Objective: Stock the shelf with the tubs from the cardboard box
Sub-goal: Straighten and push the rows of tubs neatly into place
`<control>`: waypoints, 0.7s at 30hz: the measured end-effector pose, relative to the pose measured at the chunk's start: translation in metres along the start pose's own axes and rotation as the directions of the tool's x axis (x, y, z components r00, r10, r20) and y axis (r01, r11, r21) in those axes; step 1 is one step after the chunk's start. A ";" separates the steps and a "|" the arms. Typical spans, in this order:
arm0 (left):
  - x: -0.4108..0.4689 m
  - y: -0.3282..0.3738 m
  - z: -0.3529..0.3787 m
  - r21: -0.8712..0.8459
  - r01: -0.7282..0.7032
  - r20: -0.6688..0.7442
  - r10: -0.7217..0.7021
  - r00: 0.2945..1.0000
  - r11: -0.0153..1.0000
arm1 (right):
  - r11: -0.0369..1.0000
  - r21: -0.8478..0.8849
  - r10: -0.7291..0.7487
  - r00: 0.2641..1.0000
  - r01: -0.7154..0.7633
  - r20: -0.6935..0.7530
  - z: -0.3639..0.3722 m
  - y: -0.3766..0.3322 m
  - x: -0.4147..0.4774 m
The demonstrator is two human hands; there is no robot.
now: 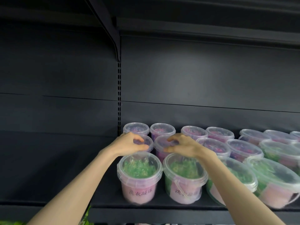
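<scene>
Head view: stocking looks well advanced, with three rows of tubs [139, 177] on the dark metal shelf [154, 208]; the cardboard box is out of sight, so what remains cannot be told; the left hand [131, 143] curls round the rim of the left purple tub [149, 142], the right hand [183, 146] round the right purple tub [160, 142], both mid-row; round clear plastic, ridged snap lids, glossy bead fill, pink paper labels.

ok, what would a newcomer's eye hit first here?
Two bare forearms across the middle: the left hand grips the lid of the leftmost second-row tub, the right hand its neighbour tub. Next, the green-filled tubs at the front of the dark shelf, purple-filled rows behind.
</scene>
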State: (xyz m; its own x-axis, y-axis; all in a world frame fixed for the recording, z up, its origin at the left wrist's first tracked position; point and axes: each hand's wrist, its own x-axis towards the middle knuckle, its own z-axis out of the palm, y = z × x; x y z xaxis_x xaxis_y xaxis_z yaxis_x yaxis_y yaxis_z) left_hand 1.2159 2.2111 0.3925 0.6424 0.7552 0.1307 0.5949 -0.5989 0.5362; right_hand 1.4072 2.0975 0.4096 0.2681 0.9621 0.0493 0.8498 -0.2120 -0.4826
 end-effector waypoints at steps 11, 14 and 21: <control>-0.003 -0.010 0.006 -0.090 0.036 -0.048 -0.040 0.998 0.995 | 0.999 0.046 -0.017 0.999 0.019 -0.032 0.012 0.001 0.001; 0.000 -0.012 0.009 -0.114 0.030 -0.012 -0.032 0.999 0.993 | 0.997 0.075 0.022 1.000 -0.022 0.002 0.013 0.002 0.001; -0.044 -0.002 0.008 -0.325 -0.169 -0.181 0.114 0.977 0.930 | 1.000 0.005 -0.023 0.984 0.024 -0.178 0.017 -0.005 -0.027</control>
State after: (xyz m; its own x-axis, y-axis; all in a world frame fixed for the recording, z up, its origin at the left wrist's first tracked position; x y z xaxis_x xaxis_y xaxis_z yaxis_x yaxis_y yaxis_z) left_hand 1.1901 2.1768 0.3792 0.6079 0.7175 0.3400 0.2878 -0.5982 0.7479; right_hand 1.3881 2.0757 0.3958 0.3250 0.9209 0.2151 0.8539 -0.1880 -0.4854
